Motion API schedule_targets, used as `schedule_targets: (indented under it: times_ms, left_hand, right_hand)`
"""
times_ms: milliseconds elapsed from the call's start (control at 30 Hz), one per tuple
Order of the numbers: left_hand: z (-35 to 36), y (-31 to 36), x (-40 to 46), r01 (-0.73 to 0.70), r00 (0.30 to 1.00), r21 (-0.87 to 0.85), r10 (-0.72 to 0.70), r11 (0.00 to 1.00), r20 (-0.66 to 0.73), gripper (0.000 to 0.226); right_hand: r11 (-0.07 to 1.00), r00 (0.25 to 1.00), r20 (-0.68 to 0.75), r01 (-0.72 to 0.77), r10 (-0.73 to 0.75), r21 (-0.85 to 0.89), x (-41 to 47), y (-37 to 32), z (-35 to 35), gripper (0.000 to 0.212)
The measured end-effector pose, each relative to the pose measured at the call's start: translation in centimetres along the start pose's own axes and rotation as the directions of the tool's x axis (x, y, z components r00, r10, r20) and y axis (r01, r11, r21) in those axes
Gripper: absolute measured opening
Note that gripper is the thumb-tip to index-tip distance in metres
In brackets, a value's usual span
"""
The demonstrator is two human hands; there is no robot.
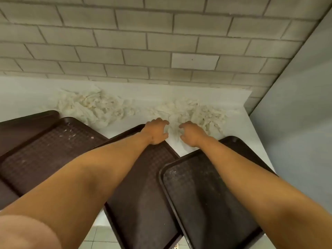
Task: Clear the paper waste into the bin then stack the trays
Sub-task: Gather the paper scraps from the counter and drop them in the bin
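So far, little of the task seems to be done. The crumpled paper waste lies on the white table [251, 133] against the foot of the brick wall [161, 42], which I take as the landmark: one heap [93, 106] sits near the wall on the left side, and a second heap [197, 112] sits near the wall more to the right. Both hands reach toward this second heap. The left hand [157, 133] and the right hand [191, 133] are close beside each other at the edge of the heap farthest from the wall. Their fingers [164, 123] are curled like claws and a little spread, and they touch or almost touch the paper, but I cannot tell if any paper is already held. No bin is visible. The brown trays are not stacked yet: one tray [45, 150] lies far from the wall on the left, with some white scraps on it, and it covers part of another tray [27, 123] behind it. A middle tray [143, 194] passes under the left forearm, and a right tray [206, 194] overlaps its edge. In my judgement, both heaps must first go to the bin, and stacking comes afterwards.
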State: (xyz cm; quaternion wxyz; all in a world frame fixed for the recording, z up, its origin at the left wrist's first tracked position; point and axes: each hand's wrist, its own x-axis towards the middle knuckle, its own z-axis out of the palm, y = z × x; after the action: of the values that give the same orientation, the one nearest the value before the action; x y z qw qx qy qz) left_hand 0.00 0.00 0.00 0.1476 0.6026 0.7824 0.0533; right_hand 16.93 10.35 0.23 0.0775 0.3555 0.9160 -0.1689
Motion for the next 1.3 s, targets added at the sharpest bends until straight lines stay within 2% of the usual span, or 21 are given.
schedule_targets:
  times_ms: [167,300,433,533,633,800,1033,1133,1300]
  left_hand:
    - [1.0,-0.5,1.8,0.067,0.988,0.114,-0.082,0.991,0.133,0.078]
    - [1.8,-0.6,2.4,0.100,0.986,0.165,-0.119,0.981,0.114,0.076]
    - [2.3,-0.4,2.7,0.041,0.995,0.206,-0.059,0.978,0.085,0.054]
    - [2.5,-0.2,3.0,0.021,0.995,0.187,-0.039,0.982,0.090,0.040]
    - [2.7,0.0,3.0,0.007,0.998,0.170,-0.018,0.985,0.062,0.032]
    - [1.7,-0.4,2.8,-0.005,1.000,0.152,0.007,0.988,-0.015,0.027]
    - [-3.3,-0.1,2.1,0.053,0.987,0.000,-0.052,0.999,-0.154,0.031]
    - [-5.5,-0.1,1.3,0.082,0.974,-0.166,-0.114,0.983,-0.196,0.032]
    - [-8.3,0.3,-0.7,0.060,0.968,-0.418,-0.155,0.907,-0.198,0.024]
  right_hand:
    - [1.000,1.000,0.001,0.014,-0.014,-0.004,1.1,-0.3,1.8,0.059]
    - [0.998,1.000,-0.002,0.007,-0.007,-0.057,1.1,0.1,3.2,0.058]
    - [0.997,0.999,-0.041,0.027,-0.030,-0.075,1.5,0.6,3.3,0.055]
    - [0.997,0.998,-0.050,0.031,-0.034,-0.066,1.8,1.1,3.3,0.040]
    - [0.999,0.998,-0.057,0.037,-0.039,-0.029,1.6,1.3,3.3,0.030]
    - [0.999,0.997,-0.078,0.027,-0.024,0.040,1.2,1.8,2.0,0.026]
    - [0.981,0.990,-0.133,-0.024,0.050,0.193,0.7,2.3,-3.4,0.024]
    - [0.952,0.985,-0.159,-0.016,0.067,0.307,0.1,2.4,-5.5,0.020]
    - [0.865,0.974,-0.225,0.087,0.030,0.493,-3.2,1.3,-9.2,0.009]
